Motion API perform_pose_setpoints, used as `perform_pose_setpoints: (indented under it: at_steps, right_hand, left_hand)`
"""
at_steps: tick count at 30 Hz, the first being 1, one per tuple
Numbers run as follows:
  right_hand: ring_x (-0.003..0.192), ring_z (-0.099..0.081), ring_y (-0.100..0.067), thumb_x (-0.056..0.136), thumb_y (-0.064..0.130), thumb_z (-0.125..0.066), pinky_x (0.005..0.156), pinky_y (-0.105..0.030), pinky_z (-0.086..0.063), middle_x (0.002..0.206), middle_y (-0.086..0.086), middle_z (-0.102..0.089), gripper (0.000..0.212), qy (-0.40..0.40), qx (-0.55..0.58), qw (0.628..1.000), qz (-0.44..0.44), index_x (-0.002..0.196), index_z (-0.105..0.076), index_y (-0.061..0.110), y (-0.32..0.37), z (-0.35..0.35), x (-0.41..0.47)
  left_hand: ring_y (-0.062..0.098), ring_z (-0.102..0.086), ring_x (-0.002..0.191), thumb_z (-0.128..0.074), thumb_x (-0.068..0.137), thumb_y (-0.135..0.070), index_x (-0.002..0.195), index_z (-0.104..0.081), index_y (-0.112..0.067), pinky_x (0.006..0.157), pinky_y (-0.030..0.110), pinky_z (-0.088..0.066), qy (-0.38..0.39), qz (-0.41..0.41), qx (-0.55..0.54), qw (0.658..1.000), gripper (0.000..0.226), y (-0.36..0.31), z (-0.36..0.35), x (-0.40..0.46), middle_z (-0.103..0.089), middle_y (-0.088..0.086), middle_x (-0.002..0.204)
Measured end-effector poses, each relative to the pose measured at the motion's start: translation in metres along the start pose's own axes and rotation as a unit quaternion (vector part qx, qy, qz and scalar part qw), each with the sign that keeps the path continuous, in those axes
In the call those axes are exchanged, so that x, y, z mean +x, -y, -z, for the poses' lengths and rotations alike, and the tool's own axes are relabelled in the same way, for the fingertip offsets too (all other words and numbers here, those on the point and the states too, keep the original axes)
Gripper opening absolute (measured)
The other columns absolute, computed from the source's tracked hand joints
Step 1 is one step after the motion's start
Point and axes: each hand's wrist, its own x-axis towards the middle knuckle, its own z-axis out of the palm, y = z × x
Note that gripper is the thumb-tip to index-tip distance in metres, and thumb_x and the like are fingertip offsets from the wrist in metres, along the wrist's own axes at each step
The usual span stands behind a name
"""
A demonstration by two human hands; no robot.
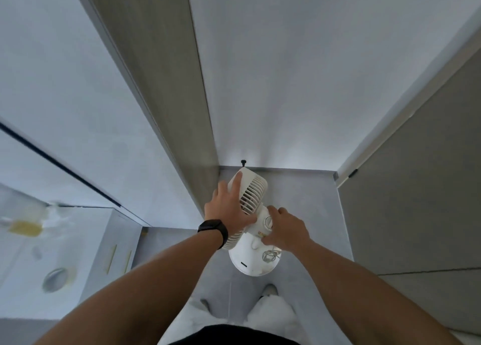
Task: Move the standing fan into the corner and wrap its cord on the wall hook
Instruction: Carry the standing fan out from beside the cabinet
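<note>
A white standing fan (253, 192) stands on the grey floor close to the corner, seen from above. Its round base (244, 262) sits just in front of my feet. My left hand (229, 209), with a black watch on the wrist, lies with spread fingers on the side of the fan's head. My right hand (285, 230) grips the motor housing behind the head, beside a round dial. The cord (270, 255) lies coiled on the base. A small black wall hook (243, 162) sticks out of the white wall just beyond the fan.
A tall grey-brown panel (161, 84) forms the left side of the corner. A grey door or cabinet front (416, 201) stands at the right. At the left, a white counter (39, 253) with cabinet doors carries a round hole and a blurred yellow item.
</note>
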Motion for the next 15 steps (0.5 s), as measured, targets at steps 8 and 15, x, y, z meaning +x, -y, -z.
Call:
perform_pose_setpoints:
  at_steps: [8,15]
  right_hand:
    - [0.102,-0.065,-0.023,0.066,0.067,-0.075,0.084,-0.038,-0.054,0.118,0.002,-0.057,0.092,-0.009,-0.046,0.998,-0.028,0.141,-0.034,0.033,0.089,-0.038,-0.058]
    - [0.099,-0.065,-0.022,0.065,0.066,-0.074,0.082,-0.037,-0.052,0.115,0.005,-0.057,0.089,-0.013,-0.054,0.998,-0.043,0.138,-0.035,0.034,0.157,-0.078,-0.119]
  left_hand:
    - [0.026,-0.053,0.119,-0.077,0.070,-0.072,0.156,-0.009,-0.040,0.073,0.036,-0.047,-0.010,-0.030,-0.029,0.999,0.114,0.081,0.028,-0.072,-0.043,0.003,0.133]
    - [0.025,-0.052,0.117,-0.075,0.070,-0.074,0.157,-0.008,-0.039,0.078,0.040,-0.055,-0.012,-0.040,-0.023,0.999,0.115,0.142,0.045,-0.143,-0.042,0.002,0.132]
